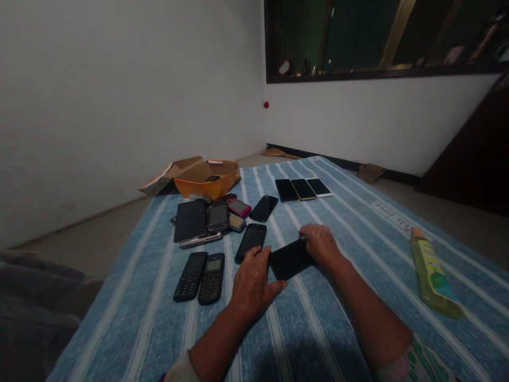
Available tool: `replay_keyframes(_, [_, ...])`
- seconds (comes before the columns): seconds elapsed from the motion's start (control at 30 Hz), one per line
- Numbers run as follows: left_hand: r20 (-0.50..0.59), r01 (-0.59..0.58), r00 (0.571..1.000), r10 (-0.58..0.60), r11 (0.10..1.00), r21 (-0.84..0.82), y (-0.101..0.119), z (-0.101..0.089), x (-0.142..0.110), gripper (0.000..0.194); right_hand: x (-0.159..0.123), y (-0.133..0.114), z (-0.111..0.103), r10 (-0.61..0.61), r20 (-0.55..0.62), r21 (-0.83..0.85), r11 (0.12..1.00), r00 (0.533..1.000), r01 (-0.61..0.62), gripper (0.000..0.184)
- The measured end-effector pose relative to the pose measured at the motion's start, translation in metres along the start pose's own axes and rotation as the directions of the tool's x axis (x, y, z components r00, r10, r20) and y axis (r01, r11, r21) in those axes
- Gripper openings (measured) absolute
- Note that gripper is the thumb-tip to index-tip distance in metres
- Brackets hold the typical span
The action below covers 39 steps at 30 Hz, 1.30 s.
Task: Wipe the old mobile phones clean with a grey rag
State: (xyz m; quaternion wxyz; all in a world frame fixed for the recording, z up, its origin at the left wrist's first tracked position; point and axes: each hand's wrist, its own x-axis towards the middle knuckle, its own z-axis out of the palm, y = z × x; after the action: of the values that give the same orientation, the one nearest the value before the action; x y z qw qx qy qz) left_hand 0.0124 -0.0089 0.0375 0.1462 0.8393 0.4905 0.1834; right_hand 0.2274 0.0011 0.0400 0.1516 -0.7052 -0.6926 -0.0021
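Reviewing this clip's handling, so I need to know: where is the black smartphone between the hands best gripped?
Probably by its two short ends, coming in from either side, where the left hand and right hand sit. The black smartphone lies flat and thin on the striped blue cloth, leaving no room beneath, so its edges are the likeliest purchase.

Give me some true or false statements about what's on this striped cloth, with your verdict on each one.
The left hand and right hand both touch a black smartphone. True.
Three keypad phones lie left of the hands. False: there are two.
Three smartphones lie side by side near the far end of the striped cloth. True.
The orange cardboard box sits at the cloth's right edge. False: it is at the far left corner.
A yellow and green packet lies right of the hands. True.
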Motion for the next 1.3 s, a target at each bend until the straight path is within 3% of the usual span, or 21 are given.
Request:
replay_keyframes(0.27, [0.003,-0.039,0.999,0.039,0.999,0.006,-0.002,0.001,-0.001,0.072,-0.001,0.015,-0.006,0.104,-0.007,-0.017,0.994,0.995,-0.104,0.033])
replay_keyframes(0.43, [0.021,-0.041,0.999,0.041,0.999,0.022,-0.001,0.0,0.0,0.072,-0.003,0.017,-0.006,0.106,0.014,-0.014,0.994,0.994,-0.106,0.036])
replay_keyframes(0.77, [-0.021,-0.139,0.99,0.139,0.99,-0.01,-0.006,0.0,0.002,0.054,-0.018,0.011,-0.015,0.133,0.086,-0.059,0.99,0.987,-0.128,0.035])
replay_keyframes(1.03, [-0.043,-0.183,0.982,0.182,0.983,-0.012,-0.009,0.002,0.003,0.053,-0.035,0.008,-0.017,0.156,0.129,-0.123,0.982,0.979,-0.14,0.028])
replay_keyframes(1.3, [-0.024,-0.181,0.983,0.18,0.983,-0.015,-0.008,0.003,0.004,0.05,-0.054,-0.008,-0.02,0.133,0.068,-0.218,0.969,0.989,-0.115,0.025])
